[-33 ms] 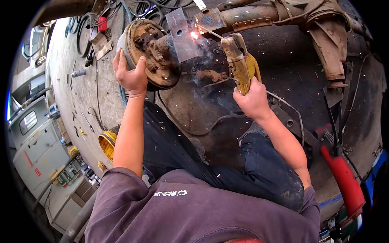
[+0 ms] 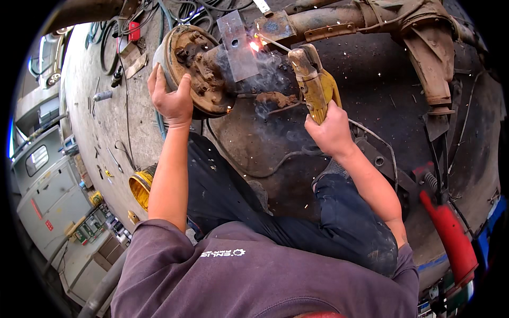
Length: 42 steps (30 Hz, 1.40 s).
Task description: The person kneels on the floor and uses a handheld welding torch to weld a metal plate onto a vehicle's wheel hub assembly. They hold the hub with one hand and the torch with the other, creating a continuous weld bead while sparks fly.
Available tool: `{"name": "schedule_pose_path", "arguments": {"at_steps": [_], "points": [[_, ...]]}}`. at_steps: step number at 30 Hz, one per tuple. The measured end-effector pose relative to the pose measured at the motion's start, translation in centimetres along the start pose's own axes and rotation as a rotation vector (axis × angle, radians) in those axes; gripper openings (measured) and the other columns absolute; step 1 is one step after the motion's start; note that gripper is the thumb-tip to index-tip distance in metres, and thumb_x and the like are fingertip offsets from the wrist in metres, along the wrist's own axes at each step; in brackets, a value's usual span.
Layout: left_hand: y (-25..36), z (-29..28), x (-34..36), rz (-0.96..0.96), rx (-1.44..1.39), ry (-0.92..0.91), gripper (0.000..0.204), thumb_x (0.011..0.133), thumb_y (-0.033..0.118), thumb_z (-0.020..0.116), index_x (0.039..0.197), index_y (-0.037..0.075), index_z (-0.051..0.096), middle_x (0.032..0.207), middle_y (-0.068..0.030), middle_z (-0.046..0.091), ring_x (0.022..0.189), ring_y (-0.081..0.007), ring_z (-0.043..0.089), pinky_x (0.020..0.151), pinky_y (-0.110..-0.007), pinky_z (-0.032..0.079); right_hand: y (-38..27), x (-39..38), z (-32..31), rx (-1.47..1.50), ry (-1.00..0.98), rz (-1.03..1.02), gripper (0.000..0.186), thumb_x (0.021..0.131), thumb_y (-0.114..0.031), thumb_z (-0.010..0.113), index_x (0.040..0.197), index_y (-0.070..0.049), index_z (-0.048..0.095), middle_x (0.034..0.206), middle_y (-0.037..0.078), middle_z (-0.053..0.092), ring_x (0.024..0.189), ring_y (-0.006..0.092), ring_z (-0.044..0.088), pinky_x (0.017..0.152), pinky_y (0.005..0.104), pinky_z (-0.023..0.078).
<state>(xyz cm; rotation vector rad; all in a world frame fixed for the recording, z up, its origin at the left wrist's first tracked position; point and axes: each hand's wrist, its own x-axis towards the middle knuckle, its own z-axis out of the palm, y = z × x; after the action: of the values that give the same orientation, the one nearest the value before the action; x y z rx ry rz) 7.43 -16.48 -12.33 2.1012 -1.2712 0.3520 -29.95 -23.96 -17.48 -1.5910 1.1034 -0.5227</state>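
Observation:
My left hand (image 2: 172, 100) rests on the near-left edge of a rusty brake drum (image 2: 197, 69), its thumb on the face and its fingers over the rim. In my right fist (image 2: 330, 127) is a worn yellow welding electrode holder (image 2: 313, 87). A thin electrode (image 2: 274, 42) points from its jaws toward the axle tube (image 2: 328, 21). The glowing tip meets the right edge of a flat grey steel plate (image 2: 237, 47) with a hole in it. Beside the plate sits a square bracket (image 2: 275, 26) on the axle. Smoke and sparks spread below the glow.
Cables (image 2: 191, 10) and hoses lie coiled at the far left, near a red box (image 2: 134, 31). A yellow bucket-like container (image 2: 142, 185) stands beside my left forearm. To the right are a red jack-like bar (image 2: 450, 238) and the axle's housing (image 2: 429, 42). A cabinet (image 2: 47, 185) stands farther left.
Smoke under the plate has thickened and drifted. The electrode holder has shifted very slightly left, and a small spark now shows at the drum's lower rim. My left hand stays in place.

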Motion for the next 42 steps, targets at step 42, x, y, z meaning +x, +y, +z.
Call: {"name": "schedule_pose_path", "arguments": {"at_steps": [42], "points": [[0.5,0.0,-0.2,-0.021,-0.037,0.0,0.066,0.073,0.01,0.087,0.132,-0.011,0.067,0.138,-0.0209,0.063,0.131,-0.0369,0.06,0.114,-0.042,0.046,0.5,0.4,0.5,-0.144,-0.111,0.088,0.036,0.085,-0.022,0.073,0.103,0.007,0.063,0.09,0.025,0.072,0.084,0.0403,0.073,0.078,0.0472,0.057]]}}
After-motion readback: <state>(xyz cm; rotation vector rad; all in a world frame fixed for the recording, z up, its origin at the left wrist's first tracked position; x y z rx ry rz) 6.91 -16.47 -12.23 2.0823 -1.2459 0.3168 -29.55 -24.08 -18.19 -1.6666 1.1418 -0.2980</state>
